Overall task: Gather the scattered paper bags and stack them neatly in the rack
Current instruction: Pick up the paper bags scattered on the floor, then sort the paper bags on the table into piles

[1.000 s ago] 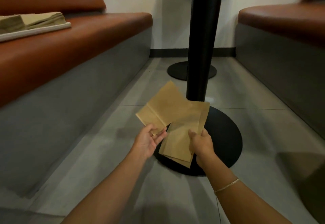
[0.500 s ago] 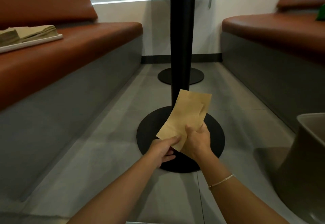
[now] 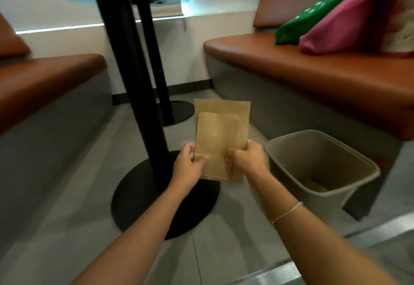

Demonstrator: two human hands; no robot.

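Observation:
A small bundle of flat brown paper bags [image 3: 220, 134] stands upright in front of me, above the floor, with a shorter bag overlapping a taller one behind it. My left hand [image 3: 189, 163] pinches the bundle's lower left edge. My right hand [image 3: 247, 157] grips its lower right edge. Both hands hold the same bundle. The rack and its stacked bags are out of view.
A black table post [image 3: 132, 65] on a round base [image 3: 156, 195] stands just left of my hands. A beige bin [image 3: 322, 166] with something brown inside sits on the floor at right. Orange benches [image 3: 313, 76] flank the aisle; green and pink cloth bags [image 3: 349, 13] lie on the right one.
The two fanned bags have been brought together into one upright bundle held by both hands. My view has swung right; the bin and right bench came in, the tray on the left bench left.

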